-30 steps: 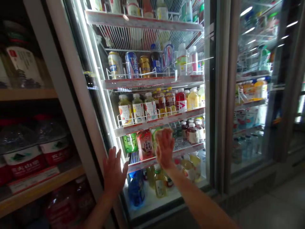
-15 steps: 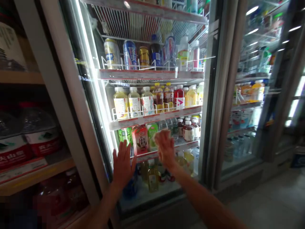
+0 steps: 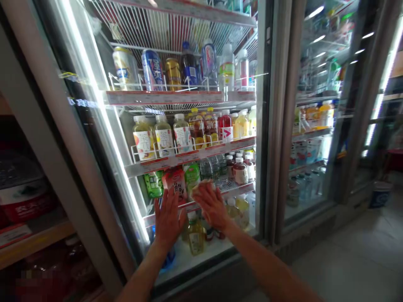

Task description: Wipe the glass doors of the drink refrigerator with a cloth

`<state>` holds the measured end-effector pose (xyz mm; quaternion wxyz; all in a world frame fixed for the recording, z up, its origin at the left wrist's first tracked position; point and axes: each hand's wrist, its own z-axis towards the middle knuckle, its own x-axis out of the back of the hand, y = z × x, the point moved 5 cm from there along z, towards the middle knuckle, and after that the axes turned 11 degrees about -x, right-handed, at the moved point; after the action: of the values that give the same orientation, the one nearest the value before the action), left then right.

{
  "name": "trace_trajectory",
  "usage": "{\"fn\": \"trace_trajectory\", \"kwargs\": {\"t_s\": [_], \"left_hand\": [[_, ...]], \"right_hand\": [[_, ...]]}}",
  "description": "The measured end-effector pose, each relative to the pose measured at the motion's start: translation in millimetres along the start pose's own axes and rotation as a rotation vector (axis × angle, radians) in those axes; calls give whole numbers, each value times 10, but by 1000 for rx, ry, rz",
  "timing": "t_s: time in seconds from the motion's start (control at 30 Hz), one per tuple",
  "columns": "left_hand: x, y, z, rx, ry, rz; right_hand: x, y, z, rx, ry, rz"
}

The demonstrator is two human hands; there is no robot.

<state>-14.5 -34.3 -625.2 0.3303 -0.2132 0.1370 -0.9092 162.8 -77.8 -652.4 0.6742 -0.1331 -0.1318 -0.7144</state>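
Note:
My left hand (image 3: 169, 218) is open, its fingers spread and pointing up, flat against the glass door of a lit drinks fridge. Just to its right, my right hand (image 3: 211, 206) presses a pale, crumpled cloth (image 3: 203, 183) to the same door. The cloth shows only at the fingertips; the palm and fingers cover the rest. Behind the glass near my hands are a red drink pouch (image 3: 175, 181), green packs and a yellowish bottle (image 3: 196, 239) on the bottom level.
Fridge shelves hold cans (image 3: 153, 69) and juice bottles (image 3: 164, 136). A metal door frame (image 3: 278, 126) stands at right, with a second glass-fronted fridge (image 3: 310, 167) beyond. At left is a shelf (image 3: 37, 243) with wrapped bottles. Tiled floor (image 3: 343, 251) lies lower right.
My right hand has slid down and a little left across the glass with the cloth, closer to my left hand. My left hand stays flat on the door. The view has turned slightly right.

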Motion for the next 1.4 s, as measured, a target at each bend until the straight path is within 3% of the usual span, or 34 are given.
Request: {"fn": "trace_trajectory", "kwargs": {"t_s": [0.03, 0.07, 0.2, 0.27, 0.3, 0.37, 0.47, 0.53, 0.57, 0.67, 0.73, 0.77, 0.83, 0.9, 0.97, 1.03, 1.13, 1.2, 1.27, 1.4], "left_hand": [[-18, 14, 14, -2, 6, 11], [-30, 20, 20, -5, 8, 17], [-33, 4, -11, -18, -6, 13], [-34, 1, -28, -11, -9, 18], [-40, 4, -32, -7, -8, 21], [-58, 13, -35, 3, -9, 24], [-66, 14, -35, 14, 2, 29], [-53, 2, -40, 12, 2, 22], [-44, -3, -44, 6, -2, 14], [-25, -11, -55, -13, -25, 0], [-24, -4, -55, -14, -29, 8], [-27, 2, -52, -9, -29, 12], [-29, 17, -41, -2, -28, 13], [-12, 15, -32, -1, -31, 11], [41, -31, -43, 10, -26, 16], [122, -133, -86, 50, -15, 33], [224, -324, -195, 125, -14, 70], [248, -409, -263, 148, -32, 84], [258, -442, -304, 157, -34, 83], [290, -358, -310, 159, 1, 38]], "right_hand": [[-15, -50, -44, 79, -52, 10], [9, 29, -67, 68, -49, 4], [304, 1033, -22, -387, 265, -70], [382, 1339, 25, -523, 392, -72], [390, 1356, 40, -559, 434, -66], [337, 1130, 57, -520, 421, -56], [142, 534, 44, -125, 132, -34], [118, 471, 10, 10, 24, -32], [170, 614, 25, -58, 62, -40], [391, 1281, 116, -486, 334, -71], [429, 1406, 180, -608, 442, -63], [402, 1299, 210, -585, 442, -53], [277, 817, 235, -413, 343, -25], [79, 184, 195, -86, 94, 0], [-18, -195, 117, 133, -47, 9], [26, -161, 137, 122, -7, -3], [203, 317, 285, -296, 272, -23], [222, 410, 326, -480, 368, -9], [127, 126, 335, -356, 293, 22], [-87, -739, 180, 192, 29, 79]]}}
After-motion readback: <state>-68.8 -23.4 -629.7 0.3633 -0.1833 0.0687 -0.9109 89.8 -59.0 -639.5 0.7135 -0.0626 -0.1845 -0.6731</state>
